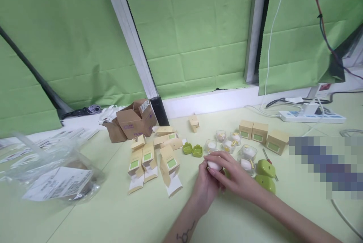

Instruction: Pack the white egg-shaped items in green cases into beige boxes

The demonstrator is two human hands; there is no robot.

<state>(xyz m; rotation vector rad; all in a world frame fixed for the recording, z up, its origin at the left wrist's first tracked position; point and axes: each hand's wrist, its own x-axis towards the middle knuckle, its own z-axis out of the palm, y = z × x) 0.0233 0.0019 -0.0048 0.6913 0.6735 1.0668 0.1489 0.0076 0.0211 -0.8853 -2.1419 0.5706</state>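
My left hand cups a small white rounded object from below. Over its top, the fingers of my right hand are closed on the same object, hiding much of it. Just beyond my hands are several clear containers holding white rounded items with yellow parts. Two green scalloped cups lie to the left of them. Beside my right forearm sit two larger green rounded pieces, with a red-handled screwdriver partly behind them.
Opened cream cartons lie left of my hands. Several closed cream boxes stand on the right. A brown cardboard box and a clear plastic bag are further left. A white power strip with cables lies at the back right.
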